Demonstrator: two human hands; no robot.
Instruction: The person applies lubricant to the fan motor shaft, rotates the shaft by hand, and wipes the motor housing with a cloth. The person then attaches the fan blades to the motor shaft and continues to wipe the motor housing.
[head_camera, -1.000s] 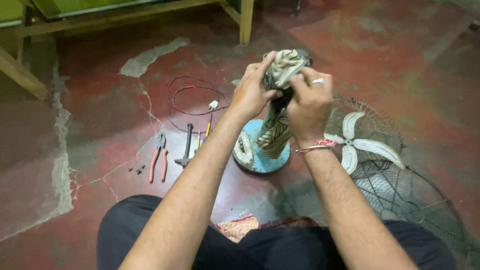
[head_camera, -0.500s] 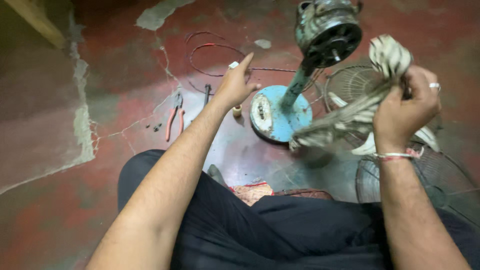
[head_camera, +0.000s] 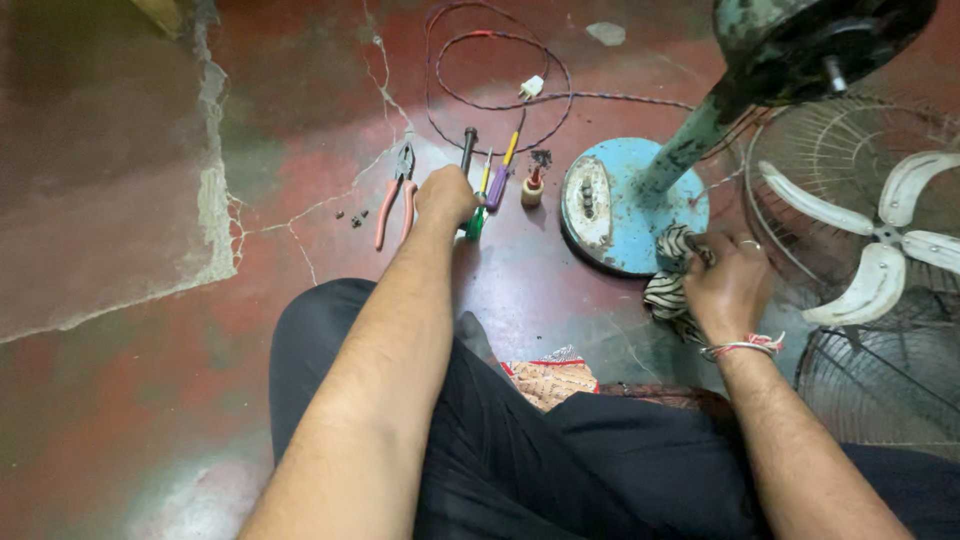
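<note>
Tools lie in a loose row on the red floor (head_camera: 150, 420), and the left hand (head_camera: 445, 198) has come to rest on top of that row. Its grip is curled down over the green-handled screwdriver (head_camera: 475, 222); the fingers are hidden from the head view, so I cannot tell whether they have closed on the handle or only touch it. The screwdriver's long axis runs away from the person, tip toward the far edge of the floor, handle under the knuckles. Just beside it on the right lies a purple-handled screwdriver (head_camera: 498, 186) on the same line, then a small spool-like piece (head_camera: 532, 190). On the other side, near the wrist, are the pink-handled pliers (head_camera: 395, 200), and a black-handled tool (head_camera: 467, 146) sticks out beyond the hand.

The right hand (head_camera: 728, 290) is well apart, at the near rim of the blue fan base (head_camera: 625, 240). Its grip is closed around a striped rag (head_camera: 668, 285), pressing it against the base edge and the floor. The fan motor (head_camera: 800, 40) leans on its stem above, and the white fan blades (head_camera: 880, 240) sit in a wire guard (head_camera: 790, 190) to the right. A twisted cord (head_camera: 480, 100) loops at the far edge.

The left hand is by far the nearer to the tools.
</note>
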